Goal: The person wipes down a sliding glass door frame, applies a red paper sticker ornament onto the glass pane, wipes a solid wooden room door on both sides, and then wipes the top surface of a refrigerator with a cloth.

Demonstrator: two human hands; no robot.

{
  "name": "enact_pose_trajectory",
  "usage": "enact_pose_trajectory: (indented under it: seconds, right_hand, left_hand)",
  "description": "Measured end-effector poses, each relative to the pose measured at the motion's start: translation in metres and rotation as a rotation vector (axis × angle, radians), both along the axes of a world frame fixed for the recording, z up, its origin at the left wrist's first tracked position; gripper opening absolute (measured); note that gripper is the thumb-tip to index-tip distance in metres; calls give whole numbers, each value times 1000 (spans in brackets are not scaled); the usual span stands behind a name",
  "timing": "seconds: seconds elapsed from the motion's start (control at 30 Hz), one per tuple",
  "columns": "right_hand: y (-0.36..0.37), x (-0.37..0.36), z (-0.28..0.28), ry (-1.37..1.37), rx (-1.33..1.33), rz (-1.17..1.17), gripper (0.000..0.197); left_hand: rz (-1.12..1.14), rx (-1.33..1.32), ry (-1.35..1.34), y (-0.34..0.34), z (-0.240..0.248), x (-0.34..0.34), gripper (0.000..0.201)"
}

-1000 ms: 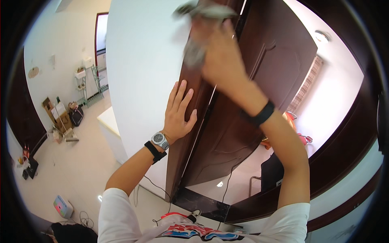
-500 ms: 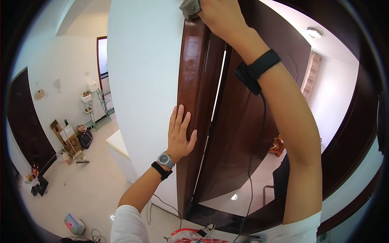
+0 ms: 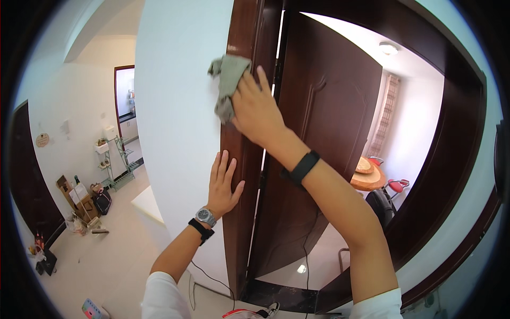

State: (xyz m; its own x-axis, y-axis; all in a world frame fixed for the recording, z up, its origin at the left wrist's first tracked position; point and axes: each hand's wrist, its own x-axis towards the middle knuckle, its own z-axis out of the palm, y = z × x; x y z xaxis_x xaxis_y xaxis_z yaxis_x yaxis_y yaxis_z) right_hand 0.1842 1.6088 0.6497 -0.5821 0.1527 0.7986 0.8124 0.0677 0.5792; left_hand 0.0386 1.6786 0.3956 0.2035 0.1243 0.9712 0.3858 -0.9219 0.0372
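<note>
Head view: a white wall (image 3: 178,133) fills the middle left, and its corner edge meets a dark brown wooden door frame (image 3: 241,175) that runs from top to bottom of the picture. Just right of the frame hangs a dark brown panelled door (image 3: 324,133), standing open into a bright room with a ceiling lamp (image 3: 388,48) and a striped curtain (image 3: 385,119). Lower in that room stand a round wooden table (image 3: 366,175) and a red stool (image 3: 397,186). To the far left, on a pale tiled floor (image 3: 106,255), a green wire shelf (image 3: 119,159) stands against the wall, with cardboard boxes (image 3: 74,194) and bags near it.

The person's right hand (image 3: 257,109) is raised high against the upper part of the frame, its fingers bent and pressing a crumpled grey-green cloth (image 3: 227,85) onto the wood; the cloth lies where the frame meets the white wall, with a corner hanging down below the fingers. A black band (image 3: 302,167) circles that wrist. The left hand (image 3: 223,186) lies lower down, flat on the frame with fingers straight and slightly spread, thumb out to the right, holding nothing. A silver wristwatch (image 3: 204,216) and a black band sit on its wrist.
</note>
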Motion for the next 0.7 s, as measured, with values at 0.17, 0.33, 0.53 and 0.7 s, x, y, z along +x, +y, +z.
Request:
enact_pose_trajectory:
  seconds: [0.17,0.33,0.53,0.7]
  right_hand:
    - [-45,37,6,-152,-125,-17,77]
    - [-82,84,82,-150,48,-47,80]
    - [-53,96,181,51,332,-152,78]
    - [-10,63,191,65,405,55,72]
  left_hand:
    - [80,114,179,-6,28,-19,77]
    - [205,107,94,-15,49,-9,66]
    - [251,232,130,32,22,-25,61]
    - [230,225,86,48,-10,-27,61]
